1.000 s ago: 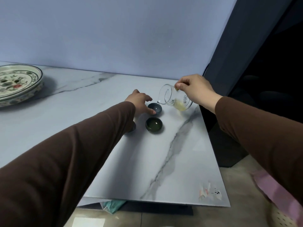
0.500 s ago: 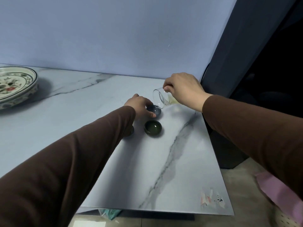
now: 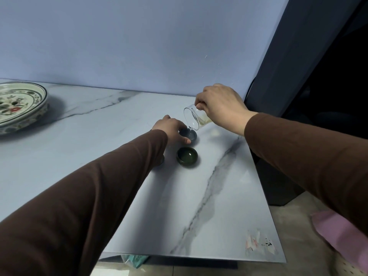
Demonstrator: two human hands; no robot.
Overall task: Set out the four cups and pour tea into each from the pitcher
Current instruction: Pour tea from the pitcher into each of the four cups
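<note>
Head view looks down on a pale marble-patterned worktop (image 3: 119, 156) with grey veins running across it, set against a plain bluish wall (image 3: 139, 36) with a dark panel to the right. Two arms in brown sleeves reach in from the near edge. At the far left of the worktop sits a large painted dish (image 3: 20, 104) with a dark rim and a flower pattern, well apart from everything else. The right hand (image 3: 221, 106) holds a clear glass pitcher (image 3: 194, 119) from above, its grip clamped on the pitcher's upper rim, and the pitcher is tipped steeply to the left with its spout low, just over a small grey-blue cup (image 3: 189, 134); a little pale yellow tea shows in the pitcher's raised end, and a thin thread of liquid seems to run from the spout into the cup. The left hand (image 3: 171, 129) rests on the worktop at the left side of that grey-blue cup, with the thumb and fingers curled round its wall, so its grip is closed on the cup. Just nearer than this cup stands a dark green cup (image 3: 187, 157), upright and apart from both hands, with a glint on the liquid inside it. A sliver of another small cup (image 3: 161, 162) peeks out from under the left sleeve, to the left of the green one; the rest of it is hidden.
</note>
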